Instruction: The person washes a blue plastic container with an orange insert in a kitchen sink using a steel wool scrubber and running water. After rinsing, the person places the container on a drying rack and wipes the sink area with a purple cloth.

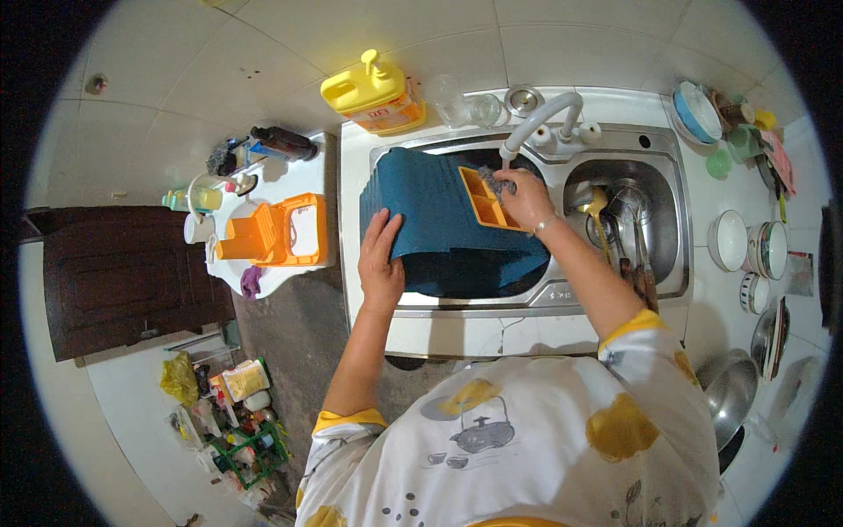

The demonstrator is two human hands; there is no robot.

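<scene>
A dark teal plastic bin (430,211) with a ribbed side lies tilted over the left sink basin. An orange divided tray (481,200) is set in its right part. My left hand (383,259) grips the bin's left edge, fingers on the outer side. Over the tray, my right hand (529,202) is closed around a grey scrubber (502,186), just beneath the white faucet (544,114). The fingertips are partly hidden, and I cannot tell whether water runs from the spout.
The right basin (676,202) holds several long-handled utensils. A yellow pump jug (373,95) and glass jars (485,110) stand behind the sink. Bowls (727,241) line the right counter. Orange plastic parts (294,230) sit on a white stand at left.
</scene>
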